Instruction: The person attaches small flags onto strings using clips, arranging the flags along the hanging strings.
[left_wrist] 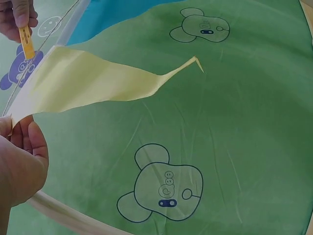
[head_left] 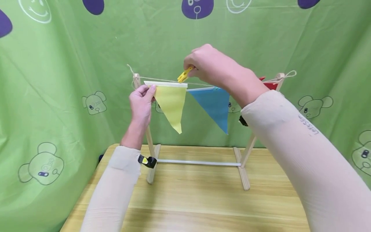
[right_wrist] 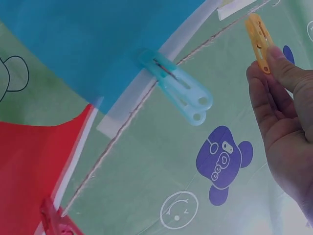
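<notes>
My left hand pinches the upper left corner of a yellow pennant by its white top strip, just below the string. Between thumb and fingers, my right hand holds a yellow clothespin at the string, above the pennant's right end. A blue pennant hangs from the string to the right, held by a light blue clothespin. Beyond it is a red pennant with a red clothespin, mostly hidden in the head view by my right arm.
The string runs between two wooden posts joined low down by a white rod. Their feet, such as the right one, stand on a wooden table. A green curtain with printed bears hangs behind and at the sides.
</notes>
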